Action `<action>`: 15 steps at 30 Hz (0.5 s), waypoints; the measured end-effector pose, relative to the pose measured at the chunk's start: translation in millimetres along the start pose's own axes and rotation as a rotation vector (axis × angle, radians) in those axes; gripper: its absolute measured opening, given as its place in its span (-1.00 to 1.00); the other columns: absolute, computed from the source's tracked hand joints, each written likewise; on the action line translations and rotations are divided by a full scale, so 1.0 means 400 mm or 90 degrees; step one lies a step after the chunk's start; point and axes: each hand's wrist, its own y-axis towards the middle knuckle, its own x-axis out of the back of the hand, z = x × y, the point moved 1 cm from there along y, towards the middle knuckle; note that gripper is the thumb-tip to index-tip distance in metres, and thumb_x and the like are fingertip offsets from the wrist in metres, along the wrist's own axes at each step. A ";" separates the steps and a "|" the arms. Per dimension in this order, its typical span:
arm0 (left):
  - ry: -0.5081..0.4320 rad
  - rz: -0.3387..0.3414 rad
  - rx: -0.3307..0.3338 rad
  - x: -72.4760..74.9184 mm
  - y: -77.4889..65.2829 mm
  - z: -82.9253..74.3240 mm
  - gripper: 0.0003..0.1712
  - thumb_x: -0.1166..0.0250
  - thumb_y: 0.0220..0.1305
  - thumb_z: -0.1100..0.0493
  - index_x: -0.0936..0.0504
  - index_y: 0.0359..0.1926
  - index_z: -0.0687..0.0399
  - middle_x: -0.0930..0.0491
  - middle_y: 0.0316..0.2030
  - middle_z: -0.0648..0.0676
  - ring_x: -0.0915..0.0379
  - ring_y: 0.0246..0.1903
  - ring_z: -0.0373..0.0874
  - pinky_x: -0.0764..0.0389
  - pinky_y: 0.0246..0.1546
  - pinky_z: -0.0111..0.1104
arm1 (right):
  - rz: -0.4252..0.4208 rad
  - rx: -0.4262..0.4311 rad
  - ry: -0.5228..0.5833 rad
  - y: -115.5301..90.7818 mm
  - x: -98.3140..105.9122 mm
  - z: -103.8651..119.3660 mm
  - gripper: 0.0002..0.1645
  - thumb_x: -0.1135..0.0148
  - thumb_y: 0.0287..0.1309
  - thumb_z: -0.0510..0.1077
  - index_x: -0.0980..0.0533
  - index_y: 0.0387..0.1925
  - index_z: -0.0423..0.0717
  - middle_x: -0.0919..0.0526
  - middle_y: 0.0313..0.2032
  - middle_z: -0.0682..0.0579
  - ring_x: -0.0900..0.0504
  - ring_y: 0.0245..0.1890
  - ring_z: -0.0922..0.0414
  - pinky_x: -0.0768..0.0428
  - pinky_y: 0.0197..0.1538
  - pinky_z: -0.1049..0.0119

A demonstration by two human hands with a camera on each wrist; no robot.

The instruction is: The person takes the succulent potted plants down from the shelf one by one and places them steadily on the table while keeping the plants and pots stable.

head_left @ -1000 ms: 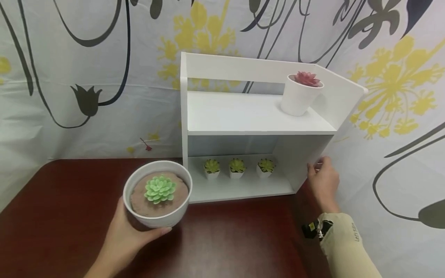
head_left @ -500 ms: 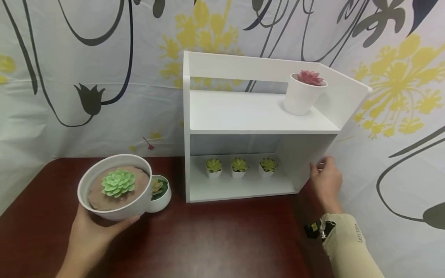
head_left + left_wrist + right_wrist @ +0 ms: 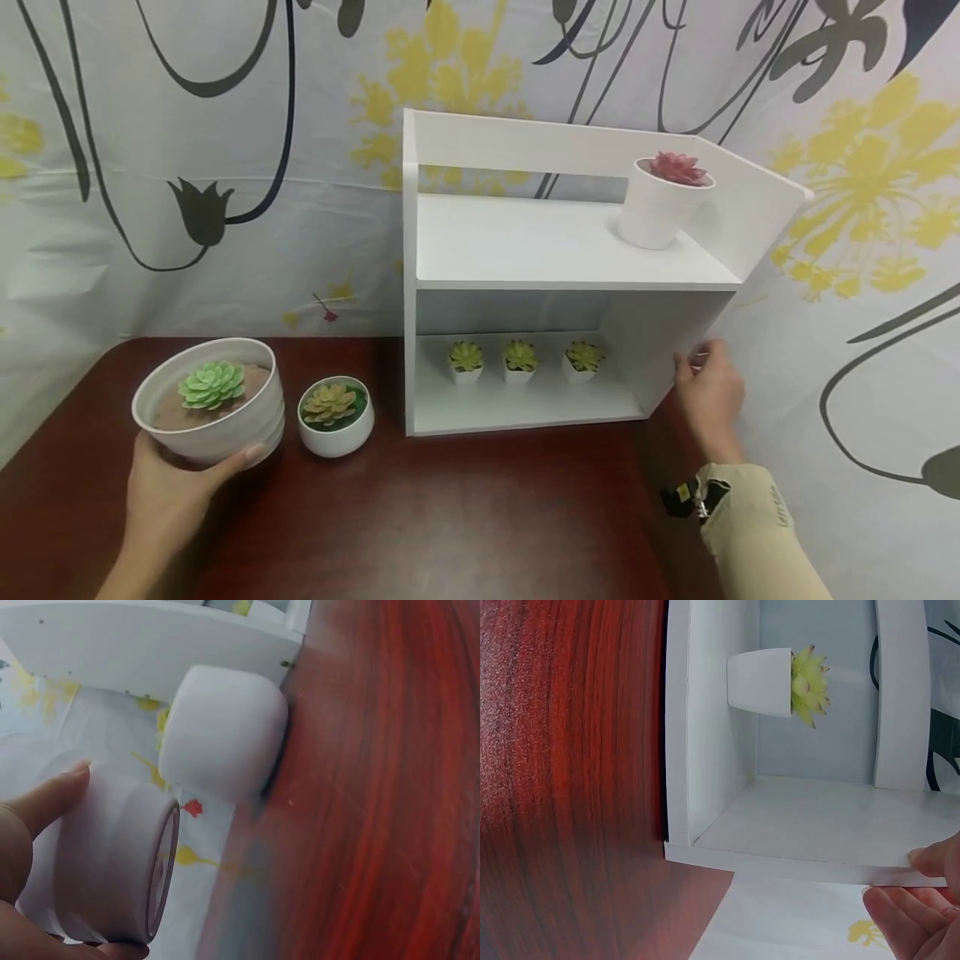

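Observation:
My left hand [image 3: 168, 492] grips a wide white flowerpot [image 3: 240, 429] holding a green succulent [image 3: 212, 384] in brown soil. It tilts a little over the table's left part, and its base shows in the left wrist view, where my thumb [image 3: 60, 791] lies along the pot's side. Just right of it stands a smaller round white pot [image 3: 337, 439] with a yellowish-green succulent. My right hand [image 3: 711, 398] pinches the front edge of the right side panel of a white two-tier shelf [image 3: 562, 286]. In the right wrist view the thumb [image 3: 930, 859] is inside the panel and the fingers outside.
Three tiny white pots with green succulents, one of them the middle pot [image 3: 517, 377], line the lower tier. A white pot [image 3: 660, 208] with a red succulent stands at the upper tier's right end. Patterned cloth [image 3: 135, 108] hangs behind the dark red table [image 3: 480, 517].
The left hand has carried the flowerpot left, away from the shelf, uncovering the smaller round pot behind it. The right hand keeps its hold on the shelf's side.

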 end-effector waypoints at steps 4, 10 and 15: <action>-0.007 0.002 0.000 -0.009 0.020 0.013 0.37 -0.68 -0.11 0.04 0.04 0.58 -0.02 -0.21 0.47 0.19 -0.13 0.40 0.01 -0.07 0.52 -0.29 | -0.002 -0.002 -0.004 -0.002 0.003 -0.001 -0.70 -0.17 0.39 -0.13 -0.39 -0.11 -0.33 -0.67 -0.11 -0.42 -0.65 -0.14 -0.34 -0.53 -0.12 -0.17; -0.001 -0.017 -0.006 -0.014 0.049 0.038 0.38 -0.69 -0.13 0.06 0.03 0.58 -0.04 -0.21 0.45 0.17 -0.14 0.39 -0.03 -0.09 0.50 -0.34 | 0.011 -0.002 -0.002 -0.004 0.003 -0.003 -0.69 -0.17 0.38 -0.13 -0.38 -0.13 -0.34 -0.67 -0.11 -0.44 -0.65 -0.13 -0.35 -0.54 -0.15 -0.19; -0.008 -0.013 0.012 -0.023 0.059 0.064 0.40 -0.69 -0.13 0.06 0.07 0.59 -0.03 -0.17 0.47 0.18 -0.11 0.40 -0.04 -0.05 0.52 -0.34 | 0.019 -0.011 -0.003 -0.003 0.006 0.003 -0.69 -0.15 0.40 -0.12 -0.38 -0.09 -0.33 -0.66 -0.09 -0.41 -0.64 -0.10 -0.34 -0.54 -0.13 -0.18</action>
